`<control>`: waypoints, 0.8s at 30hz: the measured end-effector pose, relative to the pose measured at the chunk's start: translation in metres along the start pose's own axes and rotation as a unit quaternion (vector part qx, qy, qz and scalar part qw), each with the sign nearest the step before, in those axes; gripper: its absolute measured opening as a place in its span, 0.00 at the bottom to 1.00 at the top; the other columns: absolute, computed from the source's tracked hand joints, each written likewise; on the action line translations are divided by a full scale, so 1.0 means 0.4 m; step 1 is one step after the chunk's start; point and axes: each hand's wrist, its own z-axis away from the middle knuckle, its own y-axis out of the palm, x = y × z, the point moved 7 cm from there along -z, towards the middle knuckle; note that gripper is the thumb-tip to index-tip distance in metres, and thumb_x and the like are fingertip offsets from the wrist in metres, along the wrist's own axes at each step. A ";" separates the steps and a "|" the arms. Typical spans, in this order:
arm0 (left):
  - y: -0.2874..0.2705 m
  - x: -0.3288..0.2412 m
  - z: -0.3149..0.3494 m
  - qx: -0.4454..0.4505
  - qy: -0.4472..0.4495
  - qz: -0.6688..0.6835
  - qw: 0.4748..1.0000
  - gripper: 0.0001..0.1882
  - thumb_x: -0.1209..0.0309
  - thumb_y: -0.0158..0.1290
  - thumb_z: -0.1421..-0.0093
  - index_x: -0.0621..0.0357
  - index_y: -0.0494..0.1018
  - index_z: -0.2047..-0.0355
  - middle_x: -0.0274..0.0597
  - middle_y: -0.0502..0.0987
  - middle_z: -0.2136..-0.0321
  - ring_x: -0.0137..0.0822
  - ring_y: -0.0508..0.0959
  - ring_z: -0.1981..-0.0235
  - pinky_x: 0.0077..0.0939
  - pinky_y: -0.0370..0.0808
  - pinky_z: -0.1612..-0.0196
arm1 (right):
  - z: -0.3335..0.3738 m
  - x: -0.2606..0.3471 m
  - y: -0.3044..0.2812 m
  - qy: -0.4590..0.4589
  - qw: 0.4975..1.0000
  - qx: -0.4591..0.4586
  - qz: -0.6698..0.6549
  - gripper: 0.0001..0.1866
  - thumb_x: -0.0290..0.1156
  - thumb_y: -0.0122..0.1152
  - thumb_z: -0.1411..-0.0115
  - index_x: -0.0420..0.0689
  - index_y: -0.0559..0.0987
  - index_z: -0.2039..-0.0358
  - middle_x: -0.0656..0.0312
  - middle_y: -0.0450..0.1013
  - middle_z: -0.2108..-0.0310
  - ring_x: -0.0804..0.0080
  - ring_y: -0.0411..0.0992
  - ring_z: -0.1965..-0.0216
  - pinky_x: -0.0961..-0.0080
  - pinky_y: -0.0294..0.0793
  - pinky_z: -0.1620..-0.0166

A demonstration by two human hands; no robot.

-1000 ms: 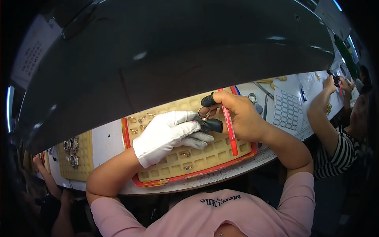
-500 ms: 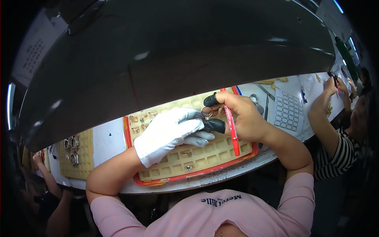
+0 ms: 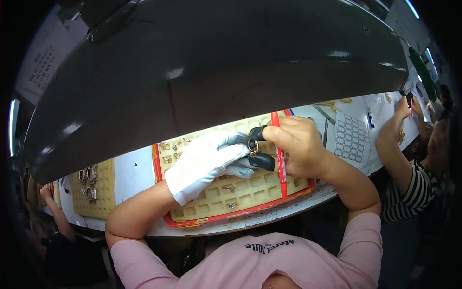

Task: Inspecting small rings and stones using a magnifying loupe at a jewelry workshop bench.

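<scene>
Red pen (image 3: pixel 281 166) steeper in right grip (image 3: pixel 299 144), left grip (image 3: pixel 199 161) unclear beside ring (image 3: pixel 253 147), white bench (image 3: pixel 134 168) below dark panel (image 3: pixel 240 62)

The white counter (image 3: pixel 134 168) before me carries 1 red-rimmed tray (image 3: pixel 192 222) (its cream insert (image 3: pixel 262 192) is cut into square slots). On my left lies 1 yellowish slotted pad (image 3: pixel 101 204); on my right, 1 sheet (image 3: pixel 351 137) of rounded cells, 1 slim grey tool (image 3: pixel 325 132) beside it, 1 blue pen (image 3: pixel 371 120) and, farther off, gold-coloured pieces (image 3: pixel 401 136).
</scene>
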 end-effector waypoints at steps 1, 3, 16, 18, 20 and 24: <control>0.003 -0.007 0.003 -0.007 -0.008 -0.003 1.000 0.16 0.72 0.48 0.39 0.71 0.66 0.54 0.51 0.73 0.58 0.39 0.78 0.62 0.29 0.79 0.60 | -0.002 0.003 -0.004 -0.002 1.000 0.002 0.019 0.14 0.22 0.61 0.60 0.43 0.72 0.69 0.61 0.66 0.83 0.63 0.68 0.80 0.70 0.64 0.78; 0.000 0.008 0.002 -0.005 -0.002 0.001 1.000 0.19 0.73 0.47 0.39 0.71 0.64 0.49 0.49 0.72 0.56 0.39 0.77 0.58 0.28 0.78 0.58 | -0.006 0.007 -0.009 -0.012 0.999 -0.005 0.030 0.14 0.22 0.61 0.60 0.43 0.73 0.69 0.61 0.67 0.82 0.63 0.68 0.80 0.70 0.65 0.77; 0.036 0.006 -0.002 0.134 -0.027 0.163 0.977 0.26 0.74 0.49 0.40 0.67 0.57 0.43 0.50 0.68 0.50 0.44 0.72 0.49 0.34 0.75 0.51 | 0.006 -0.020 -0.001 0.026 1.000 -0.016 0.001 0.17 0.24 0.62 0.61 0.42 0.74 0.66 0.60 0.67 0.83 0.62 0.69 0.80 0.68 0.65 0.77; 0.035 0.004 -0.003 0.131 -0.031 0.155 0.979 0.24 0.74 0.49 0.40 0.67 0.59 0.45 0.50 0.69 0.50 0.43 0.72 0.50 0.33 0.74 0.51 | 0.003 -0.037 -0.002 0.043 0.998 -0.021 -0.040 0.16 0.26 0.65 0.59 0.42 0.73 0.67 0.59 0.71 0.81 0.61 0.71 0.78 0.70 0.68 0.75; 0.031 0.007 -0.003 0.130 -0.026 0.157 0.979 0.23 0.74 0.49 0.40 0.68 0.60 0.46 0.51 0.69 0.51 0.42 0.73 0.51 0.33 0.74 0.51 | 0.006 -0.051 -0.005 0.079 0.992 -0.033 -0.093 0.16 0.25 0.66 0.58 0.42 0.73 0.67 0.58 0.75 0.76 0.61 0.75 0.73 0.72 0.71 0.72; 0.028 0.009 -0.002 0.119 -0.040 0.164 0.978 0.23 0.75 0.49 0.41 0.68 0.60 0.46 0.51 0.70 0.53 0.43 0.73 0.51 0.34 0.75 0.52 | 0.013 -0.073 -0.002 0.171 0.973 0.008 -0.153 0.20 0.14 0.56 0.58 0.38 0.73 0.61 0.55 0.74 0.74 0.64 0.74 0.73 0.74 0.71 0.70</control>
